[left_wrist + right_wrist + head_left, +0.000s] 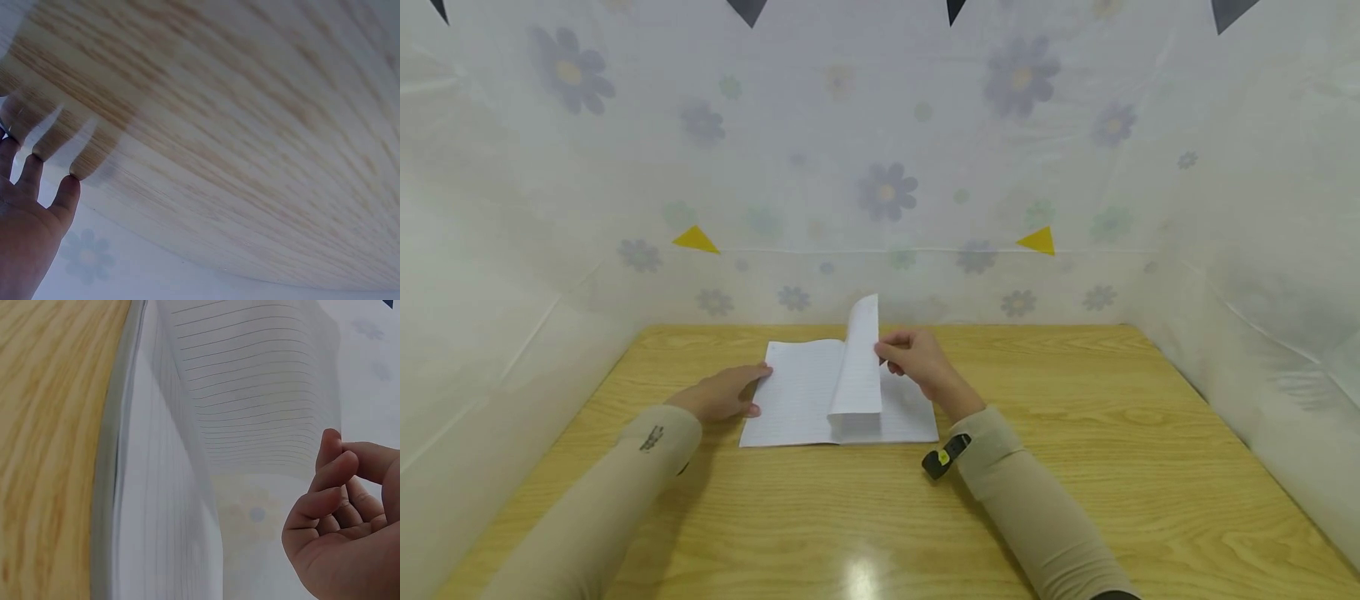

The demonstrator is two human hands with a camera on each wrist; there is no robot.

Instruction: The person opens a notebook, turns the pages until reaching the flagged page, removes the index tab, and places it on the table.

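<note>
Pinched one page [859, 358] upright with right hand [917, 360]; pressed left hand [724, 393], fingers flat, on notebook [797, 396] edge, steadying it on table [1075, 433]

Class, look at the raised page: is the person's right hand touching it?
Touching. The head view shows the right hand pinching the raised page at its edge.
</note>
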